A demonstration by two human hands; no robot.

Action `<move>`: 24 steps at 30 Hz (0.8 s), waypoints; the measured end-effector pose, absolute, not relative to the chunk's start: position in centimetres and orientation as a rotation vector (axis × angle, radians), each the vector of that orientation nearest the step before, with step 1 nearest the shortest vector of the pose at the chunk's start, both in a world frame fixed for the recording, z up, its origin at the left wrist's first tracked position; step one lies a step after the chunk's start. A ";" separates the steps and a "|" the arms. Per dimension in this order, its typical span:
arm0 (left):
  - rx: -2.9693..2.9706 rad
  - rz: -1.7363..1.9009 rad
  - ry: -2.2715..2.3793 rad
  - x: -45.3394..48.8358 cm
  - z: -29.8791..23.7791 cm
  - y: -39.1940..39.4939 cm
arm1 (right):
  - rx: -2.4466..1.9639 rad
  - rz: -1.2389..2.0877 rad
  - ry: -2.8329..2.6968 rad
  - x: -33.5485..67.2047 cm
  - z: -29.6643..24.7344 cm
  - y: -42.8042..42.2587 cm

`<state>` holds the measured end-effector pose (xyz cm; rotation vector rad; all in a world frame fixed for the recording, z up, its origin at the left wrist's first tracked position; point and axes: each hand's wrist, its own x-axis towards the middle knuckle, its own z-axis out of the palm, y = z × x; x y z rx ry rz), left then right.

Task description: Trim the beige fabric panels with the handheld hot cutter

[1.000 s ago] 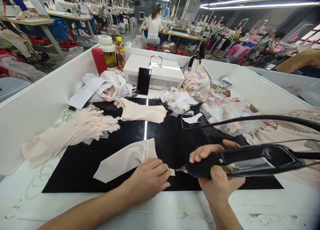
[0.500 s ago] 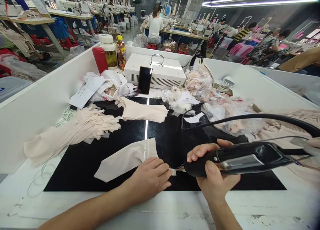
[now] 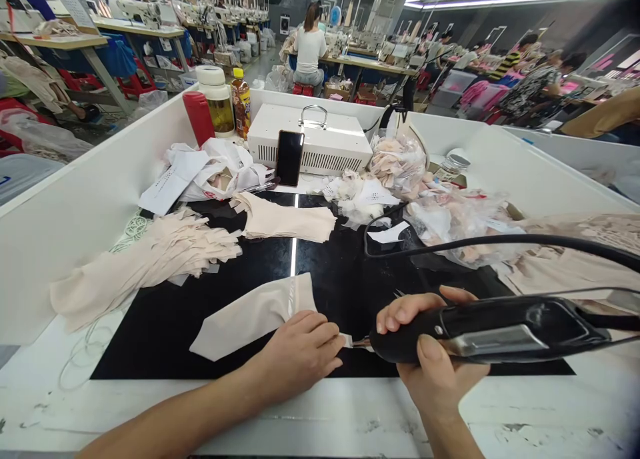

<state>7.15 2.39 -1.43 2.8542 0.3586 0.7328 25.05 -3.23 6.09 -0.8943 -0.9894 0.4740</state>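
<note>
A cream fabric piece [image 3: 250, 319] with a shiny strip near its right part lies on a black mat [image 3: 150, 336]. My left hand [image 3: 303, 352] rests over its lower right end, fingers curled together, gripping and pressing it. A small pale end of material shows just past those fingertips. My right hand [image 3: 435, 346] is wrapped around a black corded handheld tool [image 3: 495, 329], held nearly level. Its thin metal tip points left and meets or nearly meets the pale end; exact contact is too small to tell. A small metal point sticks out behind my right fingers.
Left on the mat are bunched cream strips [image 3: 165, 252]; a stack of cut fabric [image 3: 290, 220] lies behind. A white metal box [image 3: 320, 139] with a leaning phone [image 3: 289, 158] stands at the back. Bagged scraps [image 3: 460, 219] and the tool's cable [image 3: 500, 242] occupy the right. White side walls enclose the table.
My right hand and the tool have shifted slightly right and down, and the tool lies more level. Its cable has moved with it. My left hand and the fabric are almost unmoved.
</note>
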 end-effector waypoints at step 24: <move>2.637 0.750 0.378 6.4 -2.0 4.3 | -0.895 0.420 -0.957 25.7 6.0 -3.0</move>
